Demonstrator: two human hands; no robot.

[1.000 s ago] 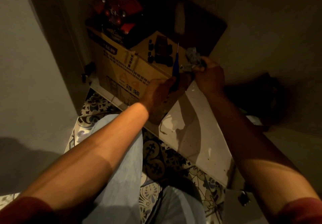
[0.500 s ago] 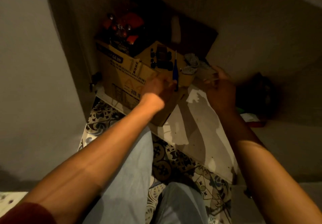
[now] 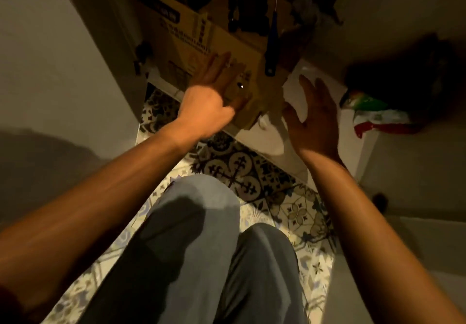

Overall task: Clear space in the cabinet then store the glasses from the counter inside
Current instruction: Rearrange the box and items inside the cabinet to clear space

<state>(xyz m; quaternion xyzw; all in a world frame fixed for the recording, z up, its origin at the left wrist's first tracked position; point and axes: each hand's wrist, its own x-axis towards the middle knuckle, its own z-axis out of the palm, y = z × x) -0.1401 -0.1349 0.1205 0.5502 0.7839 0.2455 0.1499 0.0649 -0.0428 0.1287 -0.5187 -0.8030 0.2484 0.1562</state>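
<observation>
Item: cardboard box, printed sides, standing on the floor of the low cabinet at its left, one corner jutting out over the front edge toward the person. Its long axis runs back into the cabinet, slightly leftward. On its closed top: a blue-handled screwdriver, lying handle toward the person and shaft pointing inward, and a dark object too dim to identify.

Left hand: fingers spread and flat against the box's near face, gripping nothing.

Right hand: open, palm turned toward the box's right side, just short of it, empty.

Also in the cabinet: a crumpled green, white and red wrapper to the right.

Glasses: not in view; the counter is out of frame.

Handling note, as judgement: the box looks due to come out. Best to take hold low on both sides and draw it level, or the loose screwdriver could roll off.
</observation>
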